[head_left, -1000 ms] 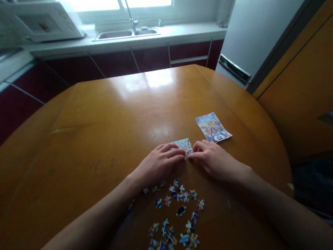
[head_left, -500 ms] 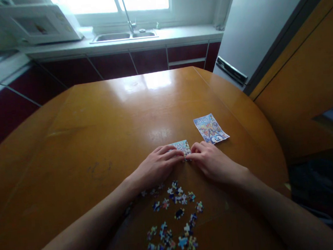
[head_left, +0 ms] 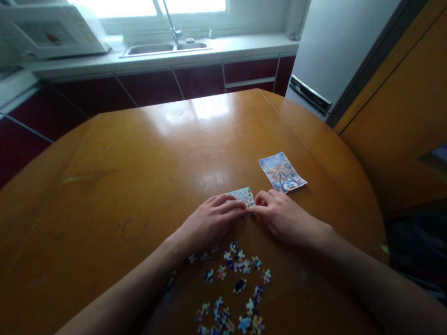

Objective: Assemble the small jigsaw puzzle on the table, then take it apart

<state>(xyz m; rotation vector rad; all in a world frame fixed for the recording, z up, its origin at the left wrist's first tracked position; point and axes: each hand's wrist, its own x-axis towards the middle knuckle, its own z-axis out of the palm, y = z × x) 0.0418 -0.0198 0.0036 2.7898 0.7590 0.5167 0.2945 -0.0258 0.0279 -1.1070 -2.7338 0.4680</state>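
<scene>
A partly joined jigsaw puzzle (head_left: 243,194) lies flat on the wooden table, its left and lower parts covered by my fingers. My left hand (head_left: 216,219) rests over its left side, fingers stretched out, holding nothing. At the lower right edge of the puzzle is my right hand (head_left: 276,210), its fingers curled and closed, thumb and fingertips touching that edge. What they pinch, if anything, is hidden. Loose jigsaw pieces (head_left: 223,313) are scattered on the table between my forearms. Beyond my right hand lies a printed picture sheet (head_left: 282,171) with a blue character at its lower edge.
The round-ended wooden table (head_left: 140,154) spreads out ahead. Past it stand a counter with a sink (head_left: 150,49) and faucet (head_left: 175,33), a white microwave (head_left: 51,31) on the left, and a fridge (head_left: 346,26) on the right.
My right thumb and fingertips have shifted very slightly left along the puzzle's lower edge. My left hand, the loose pieces and the picture sheet stay in place.
</scene>
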